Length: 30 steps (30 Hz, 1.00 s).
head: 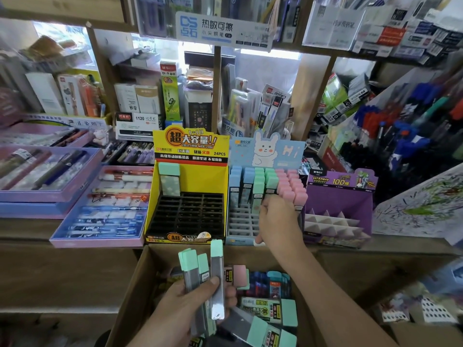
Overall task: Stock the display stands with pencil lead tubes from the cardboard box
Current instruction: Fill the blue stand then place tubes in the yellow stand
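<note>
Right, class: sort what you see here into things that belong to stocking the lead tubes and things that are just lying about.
Job: mint-capped clear plastic lead tubes in the left hand; right hand at the pale blue rabbit card stand; yellow card stand; purple card stand; brown cardboard box.
Lying about: lilac trays of pens; blue-capped markers; white overhead sign.

Head-worn view, facing forward and down, close over display stands [225, 196], cardboard box [130, 284]
</note>
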Motion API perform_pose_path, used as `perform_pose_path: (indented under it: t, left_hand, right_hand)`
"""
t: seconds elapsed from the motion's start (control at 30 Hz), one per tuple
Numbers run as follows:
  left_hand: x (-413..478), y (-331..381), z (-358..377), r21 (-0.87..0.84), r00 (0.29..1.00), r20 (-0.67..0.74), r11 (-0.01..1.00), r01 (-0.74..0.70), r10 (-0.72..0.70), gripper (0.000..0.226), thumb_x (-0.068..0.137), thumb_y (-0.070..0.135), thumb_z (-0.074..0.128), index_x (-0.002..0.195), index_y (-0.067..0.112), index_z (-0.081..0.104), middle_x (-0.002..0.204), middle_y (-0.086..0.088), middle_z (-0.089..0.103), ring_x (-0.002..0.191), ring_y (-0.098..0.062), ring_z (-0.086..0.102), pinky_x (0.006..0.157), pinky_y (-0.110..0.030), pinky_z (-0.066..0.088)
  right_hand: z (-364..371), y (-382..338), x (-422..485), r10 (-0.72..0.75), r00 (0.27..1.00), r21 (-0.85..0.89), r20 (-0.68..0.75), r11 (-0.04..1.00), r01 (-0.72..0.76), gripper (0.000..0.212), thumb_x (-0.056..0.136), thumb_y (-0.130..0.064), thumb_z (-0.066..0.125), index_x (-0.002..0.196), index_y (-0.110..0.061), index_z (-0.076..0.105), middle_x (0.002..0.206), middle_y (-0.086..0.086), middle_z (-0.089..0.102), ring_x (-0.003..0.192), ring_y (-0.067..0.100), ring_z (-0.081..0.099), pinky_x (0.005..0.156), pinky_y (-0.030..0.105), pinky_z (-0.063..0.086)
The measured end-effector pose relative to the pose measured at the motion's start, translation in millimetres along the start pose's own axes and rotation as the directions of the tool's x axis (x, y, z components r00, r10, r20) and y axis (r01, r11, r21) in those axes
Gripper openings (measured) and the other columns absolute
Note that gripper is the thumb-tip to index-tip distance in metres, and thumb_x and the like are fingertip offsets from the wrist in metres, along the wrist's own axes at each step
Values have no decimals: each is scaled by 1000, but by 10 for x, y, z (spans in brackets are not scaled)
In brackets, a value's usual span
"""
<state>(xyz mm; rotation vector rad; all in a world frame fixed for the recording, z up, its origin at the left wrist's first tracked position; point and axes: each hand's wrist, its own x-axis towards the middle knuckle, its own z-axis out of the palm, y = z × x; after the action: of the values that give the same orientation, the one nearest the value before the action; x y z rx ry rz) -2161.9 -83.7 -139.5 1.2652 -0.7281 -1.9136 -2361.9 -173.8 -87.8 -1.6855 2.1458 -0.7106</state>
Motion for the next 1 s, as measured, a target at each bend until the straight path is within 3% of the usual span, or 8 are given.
perform_pose_path:
  t: [0.2, 0.27, 0.4, 0.53, 0.7, 0.9, 1.0]
  left_hand:
    - [3, -11, 11, 17, 999, -17, 999, -50, 51, 50, 77, 21, 73, 122, 1, 67, 106, -28, 76, 100, -45, 74, 93, -52, 56]
    - [14, -30, 11, 24, 995, -63, 997, -70, 71, 55, 73, 24, 76, 123, 4, 68, 108, -26, 76, 102, -45, 73, 95, -54, 56]
    - [-5, -21, 35, -29, 995, -55, 996, -83, 82, 34, 85, 17, 72, 116, 3, 71, 100, -29, 76, 85, -42, 77, 61, -37, 62]
    - [-23, 2, 66, -23, 991, -65, 992, -122, 120, 34, 77, 21, 76, 107, 6, 76, 96, -28, 77, 79, -38, 76, 62, -37, 60]
    - [-21, -8, 86, -12, 993, -35, 993, -117, 116, 38, 71, 21, 79, 102, -1, 79, 89, -27, 75, 70, -34, 71, 57, -35, 56]
    - [-24, -21, 81, 14, 994, 14, 994, -108, 108, 45, 63, 27, 83, 96, -3, 75, 78, -25, 70, 59, -28, 63, 49, -30, 51]
    - [-12, -16, 50, -74, 997, 23, 995, -67, 69, 46, 75, 32, 79, 105, -3, 74, 86, -31, 69, 60, -31, 62, 47, -31, 48]
  right_hand:
    - [-39, 91, -130, -86, 994, 163, -60, 982, 95, 21, 107, -14, 46, 115, -7, 65, 76, -1, 64, 44, 11, 67, 46, 18, 50]
    - [-70, 135, -232, -104, 993, 302, -47, 946, 113, 18, 105, -17, 54, 116, -11, 67, 86, -5, 71, 42, 12, 67, 50, 18, 53]
    - [-97, 207, -443, -138, 989, 539, 50, 838, 90, 10, 100, -23, 65, 105, -24, 73, 91, -10, 78, 40, 20, 65, 47, 22, 53]
    - [-28, 273, -628, -185, 965, 618, 184, 786, 33, 12, 97, -28, 69, 95, -39, 74, 94, -9, 79, 47, 17, 66, 42, 16, 46]
    - [85, 321, -700, -227, 921, 726, 317, 682, -82, 16, 93, -32, 74, 110, -31, 73, 89, 9, 77, 51, 16, 60, 39, 23, 44]
    - [167, 328, -714, -279, 907, 810, 317, 578, -105, 18, 94, -18, 74, 109, -29, 73, 80, 5, 73, 54, 15, 58, 38, 24, 42]
    - [144, 362, -691, -317, 897, 852, 308, 512, -111, 15, 94, -16, 74, 108, -23, 73, 83, 8, 73, 57, 17, 61, 40, 25, 46]
